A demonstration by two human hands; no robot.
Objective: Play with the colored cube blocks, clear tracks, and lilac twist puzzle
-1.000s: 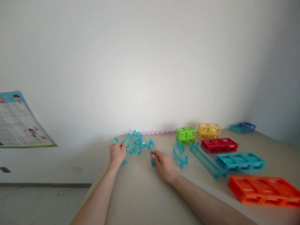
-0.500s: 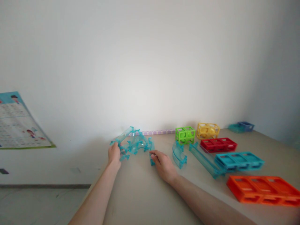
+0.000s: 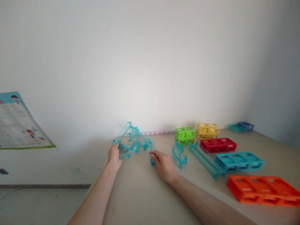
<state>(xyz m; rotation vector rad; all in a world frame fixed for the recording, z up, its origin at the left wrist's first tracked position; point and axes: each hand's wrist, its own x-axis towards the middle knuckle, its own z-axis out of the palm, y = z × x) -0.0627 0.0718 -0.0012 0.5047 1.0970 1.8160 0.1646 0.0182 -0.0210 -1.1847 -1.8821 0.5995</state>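
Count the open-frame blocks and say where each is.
5: the green block and the yellow block near the wall, then, coming forward on the right, the red block, the teal block and the orange block. The far blue piece is too small to tell.

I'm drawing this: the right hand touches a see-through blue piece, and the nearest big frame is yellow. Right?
Almost! The nearest big frame is orange, not yellow, as the head view shows. The right hand does touch a see-through blue piece.

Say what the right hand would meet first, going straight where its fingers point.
The right hand would meet the curved translucent teal track piece its fingertips seem to touch; beyond, perhaps the teal track cluster, though depth is unclear.
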